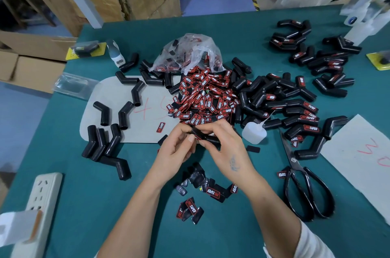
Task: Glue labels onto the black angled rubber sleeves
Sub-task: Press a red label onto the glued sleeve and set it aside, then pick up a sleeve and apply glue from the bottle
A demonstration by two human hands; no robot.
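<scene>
Both hands meet over the green table just in front of a heap of red-and-black labels (pixel 205 95). My right hand (pixel 223 148) grips a black angled rubber sleeve (pixel 207 138), and my left hand (pixel 179 146) pinches its near end, thumb on a label there. Unlabelled sleeves (pixel 118 118) lie on and around a grey mat at the left. Labelled sleeves (pixel 291 108) are piled at the right, with more at the far right (pixel 312 53). A small white glue bottle (pixel 254 131) lies just right of my right hand.
Black scissors (pixel 304 184) lie at the right near a grey sheet (pixel 363 152). Loose labels (pixel 202 190) are scattered below my hands. A torn plastic bag (pixel 190 53) sits behind the heap. A white power strip (pixel 42 200) is at the lower left. Cardboard boxes stand beyond the table.
</scene>
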